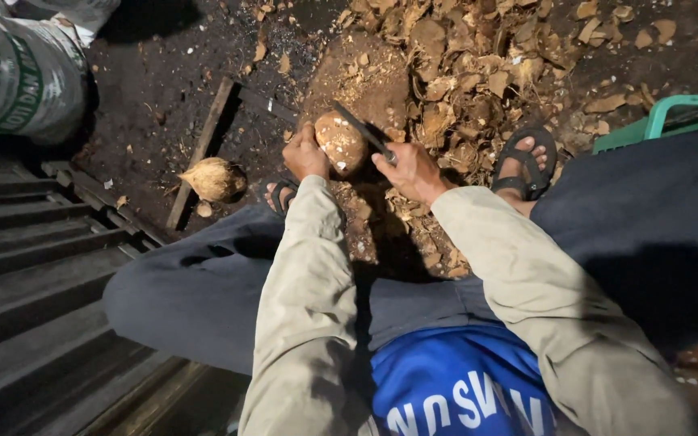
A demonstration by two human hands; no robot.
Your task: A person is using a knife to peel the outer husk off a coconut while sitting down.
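Left hand (304, 153) gripped half-peeled coconut (341, 142); right hand (412, 171) clenched blade (363, 129). Shell chips (462, 89) piled; another coconut (216, 178) lay unpeeled.

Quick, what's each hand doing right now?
Left hand: closed on the brown coconut, steadying it.
Right hand: closed around the handle of a dark blade set against the coconut.

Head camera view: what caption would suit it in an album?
Left hand steadies a coconut while right hand works a blade against it.
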